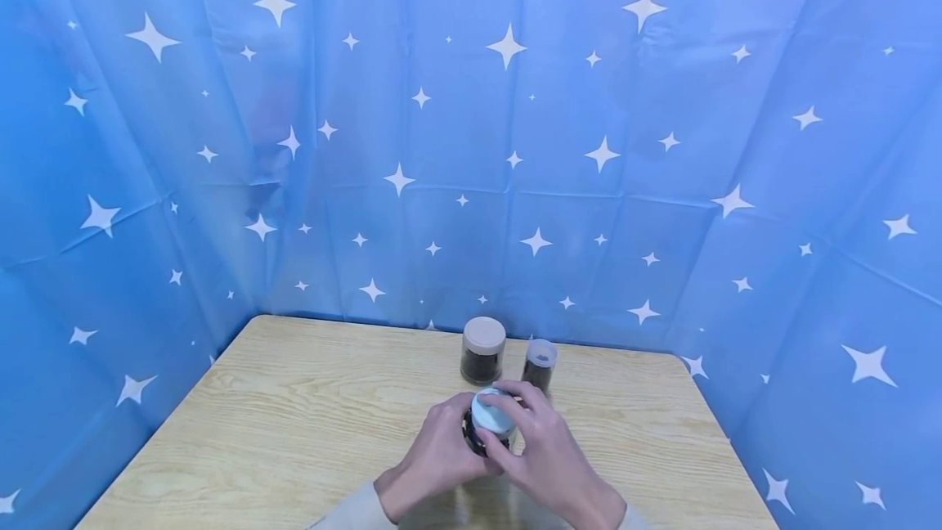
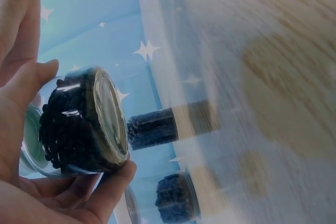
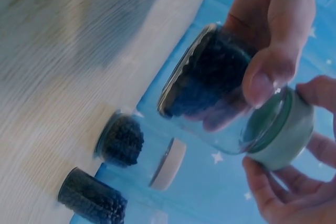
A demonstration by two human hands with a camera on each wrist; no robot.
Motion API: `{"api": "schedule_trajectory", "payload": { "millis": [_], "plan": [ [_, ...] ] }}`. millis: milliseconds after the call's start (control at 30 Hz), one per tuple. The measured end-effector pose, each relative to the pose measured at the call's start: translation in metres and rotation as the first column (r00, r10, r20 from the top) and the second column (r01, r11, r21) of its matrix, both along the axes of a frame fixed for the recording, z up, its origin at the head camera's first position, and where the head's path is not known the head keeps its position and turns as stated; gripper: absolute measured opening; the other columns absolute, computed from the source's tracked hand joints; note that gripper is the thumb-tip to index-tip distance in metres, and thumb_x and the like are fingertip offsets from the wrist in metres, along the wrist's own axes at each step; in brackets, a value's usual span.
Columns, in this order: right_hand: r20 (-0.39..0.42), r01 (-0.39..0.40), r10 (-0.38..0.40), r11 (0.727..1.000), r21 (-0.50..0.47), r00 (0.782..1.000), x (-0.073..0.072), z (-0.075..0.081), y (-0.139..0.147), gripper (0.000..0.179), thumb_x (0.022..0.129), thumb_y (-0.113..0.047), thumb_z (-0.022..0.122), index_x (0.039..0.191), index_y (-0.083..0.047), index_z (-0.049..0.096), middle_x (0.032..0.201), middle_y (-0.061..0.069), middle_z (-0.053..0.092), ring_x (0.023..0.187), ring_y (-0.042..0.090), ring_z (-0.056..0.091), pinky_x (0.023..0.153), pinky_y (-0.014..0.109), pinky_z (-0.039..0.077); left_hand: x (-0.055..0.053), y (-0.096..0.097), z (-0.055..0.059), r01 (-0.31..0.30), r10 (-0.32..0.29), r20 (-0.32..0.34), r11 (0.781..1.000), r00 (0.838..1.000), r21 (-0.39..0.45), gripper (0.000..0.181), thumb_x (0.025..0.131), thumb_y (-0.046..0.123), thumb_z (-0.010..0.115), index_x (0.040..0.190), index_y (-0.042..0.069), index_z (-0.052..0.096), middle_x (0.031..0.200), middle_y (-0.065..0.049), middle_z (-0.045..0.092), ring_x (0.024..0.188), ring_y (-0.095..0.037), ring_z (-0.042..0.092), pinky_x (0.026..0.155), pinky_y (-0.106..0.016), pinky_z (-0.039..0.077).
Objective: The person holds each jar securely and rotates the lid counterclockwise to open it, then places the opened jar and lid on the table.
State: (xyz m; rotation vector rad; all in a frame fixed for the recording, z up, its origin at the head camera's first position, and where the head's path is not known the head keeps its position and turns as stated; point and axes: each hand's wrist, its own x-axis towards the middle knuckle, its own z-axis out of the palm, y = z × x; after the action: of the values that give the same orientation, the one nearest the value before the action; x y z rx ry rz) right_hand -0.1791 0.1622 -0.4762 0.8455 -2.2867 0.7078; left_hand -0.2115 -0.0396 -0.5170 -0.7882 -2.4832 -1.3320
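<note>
Head view: a person's left hand [image 1: 440,446] grips a clear jar [image 1: 473,437] of dark contents above the wooden surface [image 1: 309,399], the right hand [image 1: 546,446] holding its pale-blue lid [image 1: 491,415]; beyond that jar stand a white-lidded jar [image 1: 482,352] and, farther right, a slimmer container [image 1: 540,365].

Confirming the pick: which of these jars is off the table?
The mint-lidded jar, held up in the left hand, right hand on its lid; the wide whitish-lidded jar and narrow jar stand on the table.
</note>
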Motion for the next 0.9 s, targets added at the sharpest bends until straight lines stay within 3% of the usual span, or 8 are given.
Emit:
{"api": "schedule_trajectory", "payload": {
  "millis": [333, 433, 667, 900],
  "plan": [
    [-0.007, -0.188, 0.189, 0.981, 0.055, 0.982, -0.013, 0.005, 0.017, 0.045, 0.099, -0.018, 0.094, 0.141, -0.021, 0.078, 0.144, 0.006, 0.073, 0.126, 0.022, 0.077, 0.102, 0.032, 0.068, 0.002, -0.004, 0.0, 0.048, -0.048, 0.009, 0.999, 0.999, 0.016, 0.066, 0.08, 0.041, 0.107, 0.133, 0.018, 0.076, 0.116, 0.005, 0.083, 0.103, 0.0, 0.075, 0.09, -0.024, 0.064],
    [-0.017, -0.267, 0.269, 0.961, 0.077, 0.963, -0.019, 0.007, 0.023, 0.045, 0.101, -0.018, 0.093, 0.143, -0.02, 0.076, 0.145, 0.007, 0.073, 0.126, 0.022, 0.077, 0.106, 0.026, 0.066, 0.003, -0.004, 0.001, 0.06, -0.06, 0.01, 0.998, 0.998, 0.027, 0.066, 0.08, 0.042, 0.107, 0.134, 0.019, 0.075, 0.115, 0.005, 0.083, 0.102, 0.001, 0.074, 0.089, -0.023, 0.064],
    [0.001, -0.45, 0.453, 0.886, 0.115, 0.891, -0.035, 0.009, 0.034, 0.046, 0.102, -0.012, 0.089, 0.145, -0.016, 0.073, 0.149, 0.014, 0.071, 0.127, 0.024, 0.078, 0.107, 0.019, 0.063, 0.006, -0.003, 0.001, 0.067, -0.067, 0.022, 0.997, 0.997, 0.031, 0.064, 0.08, 0.042, 0.106, 0.132, 0.022, 0.075, 0.115, 0.008, 0.081, 0.102, 0.002, 0.072, 0.09, -0.022, 0.063],
    [0.053, -0.507, 0.505, 0.854, 0.114, 0.862, -0.039, 0.011, 0.036, 0.05, 0.101, -0.007, 0.086, 0.146, -0.019, 0.071, 0.154, 0.014, 0.068, 0.134, 0.026, 0.076, 0.109, 0.021, 0.063, 0.004, -0.004, 0.0, 0.066, -0.067, 0.044, 0.998, 0.997, 0.019, 0.065, 0.08, 0.042, 0.107, 0.134, 0.024, 0.074, 0.116, 0.012, 0.08, 0.104, 0.003, 0.072, 0.092, -0.022, 0.063]
  ]
}}
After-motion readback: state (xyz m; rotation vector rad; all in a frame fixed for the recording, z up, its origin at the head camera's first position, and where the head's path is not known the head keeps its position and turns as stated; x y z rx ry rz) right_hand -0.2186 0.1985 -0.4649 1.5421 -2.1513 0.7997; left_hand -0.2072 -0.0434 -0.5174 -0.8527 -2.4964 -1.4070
